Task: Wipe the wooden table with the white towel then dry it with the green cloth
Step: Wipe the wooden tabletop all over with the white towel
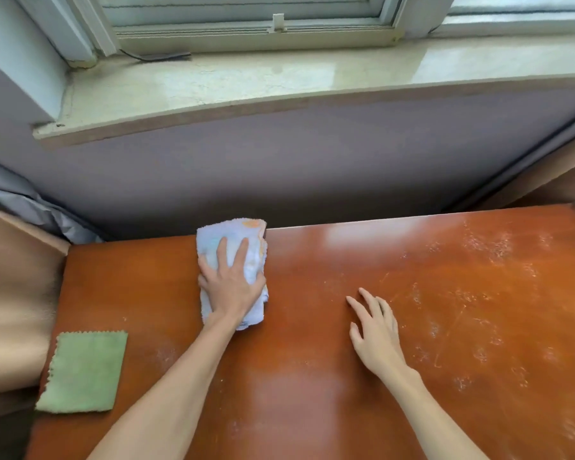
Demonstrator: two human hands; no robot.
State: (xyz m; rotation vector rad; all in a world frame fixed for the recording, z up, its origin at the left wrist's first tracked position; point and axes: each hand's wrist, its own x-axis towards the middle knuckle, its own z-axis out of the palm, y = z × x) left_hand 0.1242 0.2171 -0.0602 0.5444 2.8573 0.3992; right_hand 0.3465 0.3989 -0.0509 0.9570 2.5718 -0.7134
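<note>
Beneath a pale stone windowsill [279,84] and a grey wall, the reddish-brown wooden tabletop [299,376] fills the near half of the view. Its right part is streaked with white dusty residue [478,313], while the left part looks mostly cleaner, with faint specks near the middle. The folded white terry towel [246,240], with faint orange print at its far edge, lies at the tabletop's far edge, left of centre. The left hand [231,283] presses flat on it, fingers straight and slightly apart, covering the towel's near half. The right hand [375,330] rests on bare wood to the right, well apart from the towel, fingers relaxed and spread, holding nothing. The square green microfibre cloth [83,371] with zigzag edges lies flat at the tabletop's near left edge, untouched. Open wood stretches between the hands and across the right side.
</note>
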